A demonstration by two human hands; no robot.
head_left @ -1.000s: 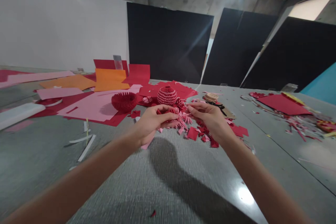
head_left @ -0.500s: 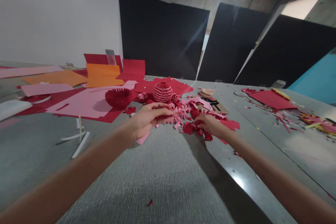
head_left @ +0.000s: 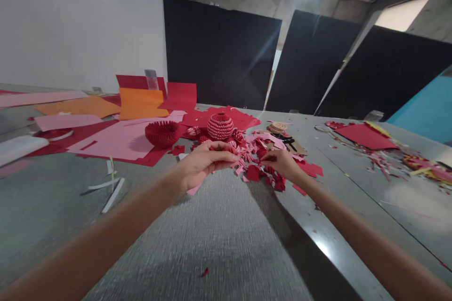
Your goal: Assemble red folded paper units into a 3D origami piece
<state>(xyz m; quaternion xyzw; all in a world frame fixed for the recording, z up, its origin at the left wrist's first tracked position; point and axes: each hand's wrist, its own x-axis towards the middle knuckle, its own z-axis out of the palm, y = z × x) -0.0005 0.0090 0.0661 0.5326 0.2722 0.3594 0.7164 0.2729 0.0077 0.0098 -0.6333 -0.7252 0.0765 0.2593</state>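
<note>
My left hand [head_left: 206, 163] is closed around a small bundle of red folded paper pieces [head_left: 230, 149], whose ends show between thumb and fingers. To its right, my right hand [head_left: 282, 163] has its fingertips pinched together just above a heap of red and pink paper pieces [head_left: 253, 173]. What the right fingertips hold, if anything, is too small to make out. Behind my hands sits a round pink-and-red ball of folded paper [head_left: 220, 126]. A red bowl of folded paper [head_left: 162, 134] stands to the left.
Pink paper [head_left: 116, 138] and orange card [head_left: 143, 103] lie to the left with red sheets. White paper strips [head_left: 113, 195] are nearer me. A coil of tan cord [head_left: 278, 127] sits behind the heap. Red paper [head_left: 367, 135] and scraps are far right. Black panels [head_left: 222, 51] stand behind.
My right hand has lifted slightly from the heap, its fingertips now pinched. My left hand keeps hold of the red folded paper. The camera view has shifted a little.
</note>
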